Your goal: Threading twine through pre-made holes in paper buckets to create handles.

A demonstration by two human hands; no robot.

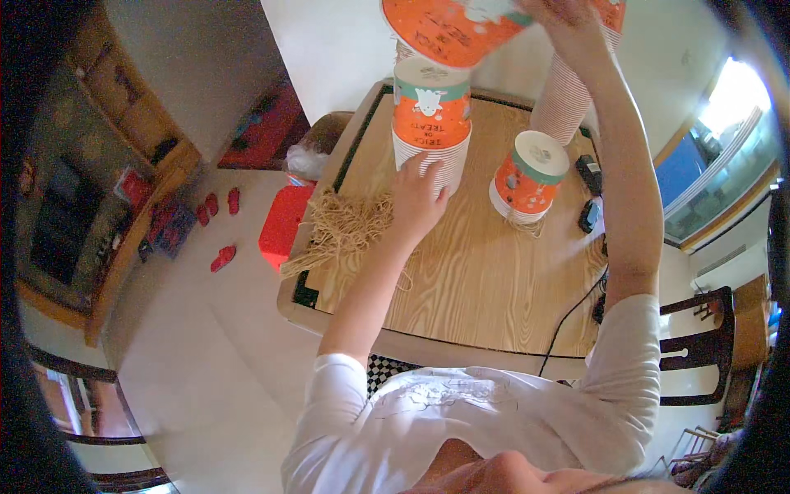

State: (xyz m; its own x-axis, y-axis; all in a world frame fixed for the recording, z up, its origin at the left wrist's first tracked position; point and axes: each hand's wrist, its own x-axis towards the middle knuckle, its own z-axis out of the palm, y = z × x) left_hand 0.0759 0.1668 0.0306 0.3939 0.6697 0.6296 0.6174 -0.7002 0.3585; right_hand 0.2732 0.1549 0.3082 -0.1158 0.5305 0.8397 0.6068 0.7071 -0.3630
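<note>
A stack of upside-down paper cups (pixel 432 107), orange with a green band and a white ghost-like figure, stands near the table's far left. My left hand (pixel 421 198) curls against its lower white rims. High at the top, my right hand (pixel 569 29) holds another orange paper cup (pixel 453 34) tilted above that stack; part of this hand is cut off by the picture's edge. To the right sits a short stack of similar cups (pixel 531 177), upside down, with bits of twine under it. Behind it rises a tall stack of nested cups (pixel 564 99).
Loose tan twine (pixel 350 226) lies heaped at the wooden table's (pixel 485 288) left edge. A red container (pixel 285 226) stands beside the table. Black adapters (pixel 589 174) and a cable line the right side. A dark chair (pixel 699 350) is at right; red slippers (pixel 222 258) lie on the floor.
</note>
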